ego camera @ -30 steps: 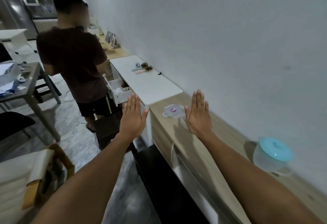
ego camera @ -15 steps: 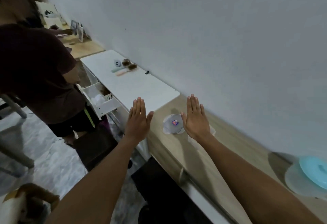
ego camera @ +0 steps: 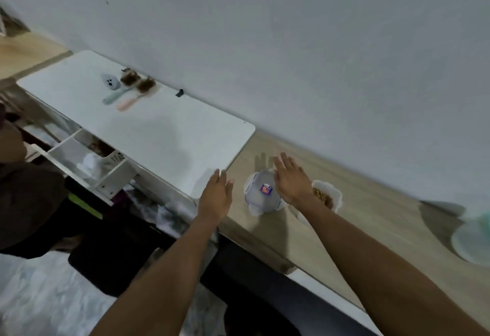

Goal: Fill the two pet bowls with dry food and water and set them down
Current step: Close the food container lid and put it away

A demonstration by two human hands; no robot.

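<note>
A clear plastic container with a snap-on lid and a small red and blue sticker (ego camera: 261,193) stands on the wooden counter (ego camera: 371,219). Just right of it, partly hidden by my wrist, a white container holds brown dry food (ego camera: 324,196). My right hand (ego camera: 290,179) hovers flat with straight fingers above the lidded container's right side. My left hand (ego camera: 216,195) is held flat and empty over the corner of the white tabletop, left of the container. No pet bowl is clearly visible.
A white tabletop (ego camera: 148,128) adjoins the counter and carries two brushes (ego camera: 132,89) and a small grey item. An open white drawer (ego camera: 87,160) sticks out below it. Another person's dark clothing (ego camera: 23,197) fills the left edge. A blurred teal-lidded container (ego camera: 474,237) sits far right.
The view has swung right and down toward the counter. Both hands stayed flat and moved closer to the lidded container; the food container beside it came into sight.
</note>
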